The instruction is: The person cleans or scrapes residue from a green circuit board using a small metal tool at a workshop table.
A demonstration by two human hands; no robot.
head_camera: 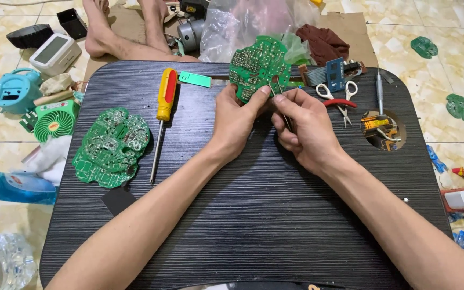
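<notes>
Green circuit board (259, 67) is being held up off the bench (253, 215), near its far edge, tilted so the component side is facing the camera – looks like that's for a clear view of the spot being worked on

Left hand (237, 118) is pinching the board's lower edge, thumb on the front face, grip clamped on the board to steady it

Right hand (307, 126) is holding tweezers (280, 99), grip closed on them, tips going in at the board's lower edge right beside the left thumb; can't tell what the tips are touching, too small

Second green board (112, 146) is lying flat on the left of the bench, apart from the hands. Yellow-and-red screwdriver (163, 115) is lying between it and the left forearm, within easy reach. Scissors (338, 96) are sitting just right of the right hand, also close by

Small green fan (55, 121) and a teal gadget (14, 91) are sitting on the floor left of the bench
</notes>
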